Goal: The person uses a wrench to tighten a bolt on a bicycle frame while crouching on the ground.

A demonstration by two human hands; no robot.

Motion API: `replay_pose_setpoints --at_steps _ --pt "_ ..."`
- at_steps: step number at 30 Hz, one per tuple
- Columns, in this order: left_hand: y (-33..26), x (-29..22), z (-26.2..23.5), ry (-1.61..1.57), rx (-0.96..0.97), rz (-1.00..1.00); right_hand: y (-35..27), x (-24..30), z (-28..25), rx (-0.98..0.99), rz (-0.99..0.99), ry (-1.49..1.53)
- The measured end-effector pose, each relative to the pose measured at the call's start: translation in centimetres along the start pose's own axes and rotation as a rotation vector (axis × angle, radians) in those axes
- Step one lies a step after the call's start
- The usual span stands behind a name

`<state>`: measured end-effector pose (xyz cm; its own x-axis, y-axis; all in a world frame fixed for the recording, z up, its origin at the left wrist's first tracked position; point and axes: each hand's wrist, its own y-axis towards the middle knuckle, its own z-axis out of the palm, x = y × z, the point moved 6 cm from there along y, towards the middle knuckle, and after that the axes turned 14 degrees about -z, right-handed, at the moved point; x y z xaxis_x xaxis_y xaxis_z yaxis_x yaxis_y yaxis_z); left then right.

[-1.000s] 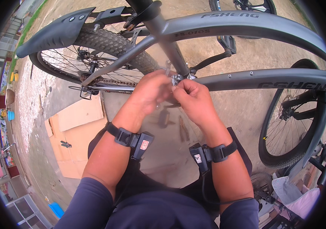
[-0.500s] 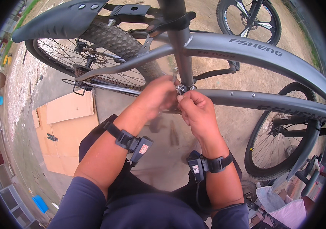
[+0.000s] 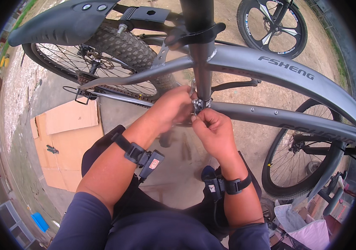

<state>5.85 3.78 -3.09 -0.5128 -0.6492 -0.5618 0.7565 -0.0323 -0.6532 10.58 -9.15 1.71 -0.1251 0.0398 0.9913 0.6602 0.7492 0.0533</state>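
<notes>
A grey bicycle frame (image 3: 284,68) stands in front of me, with a small silver metal fitting (image 3: 199,105), like a derailleur clamp, low on its upright seat tube (image 3: 203,79). My left hand (image 3: 177,106) is closed against the fitting's left side, its fingertips mostly hidden and slightly blurred. A narrow silver piece shows just above those fingers. From the right, my right hand (image 3: 214,127) pinches thumb to forefinger right below the fitting. Something thin and shiny is at that pinch, too small to name.
The rear wheel (image 3: 119,46) with its black mudguard (image 3: 61,25) is at the left, the front wheel (image 3: 299,154) at the right. Pliers (image 3: 52,149) lie on flattened cardboard (image 3: 67,160). Another spoked wheel (image 3: 272,29) stands behind the frame. A pinkish cloth (image 3: 311,233) sits lower right.
The frame's upright tube and fitting appear slightly further right and lower in view. Both hands stay at the fitting; the right hand's pinch sits a little lower beneath it.
</notes>
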Motion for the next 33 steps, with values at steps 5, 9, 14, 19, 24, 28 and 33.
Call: replay_pose_setpoints --at_steps 5,9,14,19,24,28,33 --pt "-0.1 -0.1 0.0 0.014 0.012 0.014 0.1 0.0 -0.6 0.065 -0.015 -0.247" --pt "-0.2 -0.2 0.0 0.013 0.024 0.016 0.3 0.6 -0.6 0.080 -0.109 -0.390" --pt "-0.5 -0.5 0.4 0.025 0.044 0.020 0.4 1.3 -0.6 0.098 -0.169 -0.531" --pt "-0.3 -0.3 0.2 -0.002 0.033 0.025 0.6 2.0 -0.4 0.107 -0.227 -0.654" --pt "-0.6 -0.4 0.4 0.012 0.019 0.038 0.5 2.1 0.0 0.093 -0.262 -0.736" --pt "-1.1 -0.7 0.8 0.012 -0.008 0.044 0.4 2.5 0.2 0.087 -0.274 -0.751" --pt "-1.6 -0.7 0.7 0.026 0.016 0.058 0.3 2.7 0.5 0.076 -0.292 -0.748"
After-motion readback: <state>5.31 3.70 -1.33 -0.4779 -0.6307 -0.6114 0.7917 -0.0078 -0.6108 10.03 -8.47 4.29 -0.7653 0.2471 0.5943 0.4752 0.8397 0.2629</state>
